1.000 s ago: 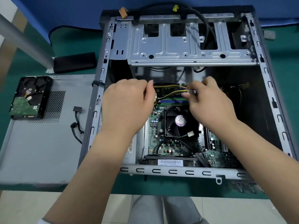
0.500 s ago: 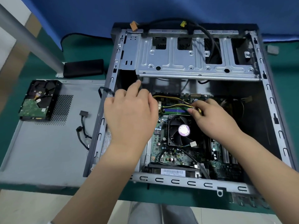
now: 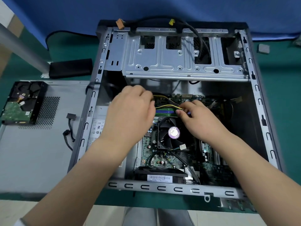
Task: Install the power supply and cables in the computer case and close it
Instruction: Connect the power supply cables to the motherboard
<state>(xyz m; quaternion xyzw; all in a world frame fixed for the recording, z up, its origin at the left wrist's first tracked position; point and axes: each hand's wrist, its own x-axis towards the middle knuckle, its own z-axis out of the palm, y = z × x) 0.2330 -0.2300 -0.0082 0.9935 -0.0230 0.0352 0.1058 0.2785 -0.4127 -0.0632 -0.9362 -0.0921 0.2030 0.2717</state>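
The open computer case (image 3: 259, 101) lies on its side, with the motherboard (image 3: 164, 159) and its CPU fan (image 3: 172, 132) showing. The grey power supply (image 3: 97, 126) sits in the case's left part, mostly under my left hand (image 3: 132, 115). That hand's fingers curl down over the point where the yellow and black power cables (image 3: 164, 106) come out. The cables run right to a small connector, which my right hand (image 3: 197, 118) pinches just above the RAM slots (image 3: 164, 111). The fingers hide the connector's end.
The drive cage (image 3: 179, 62) spans the far end of the case, with black cables hanging over it. To the left lies the side panel (image 3: 40, 152), which carries a hard drive (image 3: 21, 105) and a loose black cable (image 3: 70, 128). A small chip (image 3: 263, 48) lies far right.
My right hand has carried the connector a little lower, toward the RAM slots. My left hand's fingers, spread half a second ago, now curl over the cables. The view has shifted.
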